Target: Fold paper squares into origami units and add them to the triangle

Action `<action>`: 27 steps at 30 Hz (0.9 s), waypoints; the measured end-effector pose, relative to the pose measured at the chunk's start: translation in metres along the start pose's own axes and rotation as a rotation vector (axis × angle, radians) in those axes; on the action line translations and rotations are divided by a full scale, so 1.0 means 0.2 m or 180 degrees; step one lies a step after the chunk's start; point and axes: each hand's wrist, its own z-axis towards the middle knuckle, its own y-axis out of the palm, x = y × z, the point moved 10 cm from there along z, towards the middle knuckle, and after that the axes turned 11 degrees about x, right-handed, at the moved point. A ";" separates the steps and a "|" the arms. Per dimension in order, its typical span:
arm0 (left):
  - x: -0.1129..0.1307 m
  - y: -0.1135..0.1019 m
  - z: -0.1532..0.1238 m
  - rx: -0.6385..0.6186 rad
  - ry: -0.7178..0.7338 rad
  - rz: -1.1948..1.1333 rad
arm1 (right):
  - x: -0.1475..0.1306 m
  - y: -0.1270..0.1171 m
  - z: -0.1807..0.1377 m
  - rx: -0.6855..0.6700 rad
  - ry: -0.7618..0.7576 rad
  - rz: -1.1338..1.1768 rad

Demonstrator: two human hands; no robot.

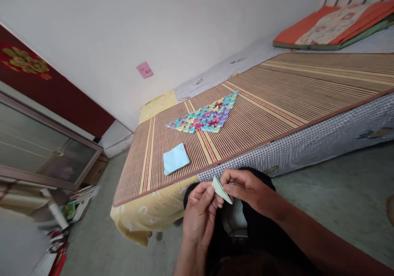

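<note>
A pale green piece of folded paper, narrow and triangular, is held between both hands above my knees. My left hand pinches its left side with the thumb on top. On the other side, my right hand grips it with thumb and forefinger. Ahead on the bed lies a stack of light blue paper squares. Behind that stack are many small folded paper pieces in blue, yellow, pink, red and purple, laid out in slanting rows.
A striped bamboo mat covers the bed, whose edge runs just beyond my knees. Folded orange bedding rests at the far right. A pink card is on the wall. To the left stands a glass-fronted cabinet, with clutter on the floor beside it.
</note>
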 end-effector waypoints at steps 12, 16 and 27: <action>0.11 0.00 -0.04 0.0419 0.1123 0.0894 | -0.16 -0.09 -0.03 0.1189 -0.1220 -0.1717; 0.11 0.05 -0.09 0.0499 0.1336 0.1082 | -0.21 -0.10 -0.07 0.1668 -0.1769 -0.2101; 0.11 0.01 -0.13 0.0671 0.1889 0.1596 | -0.24 -0.03 -0.11 0.1324 -0.2083 -0.1799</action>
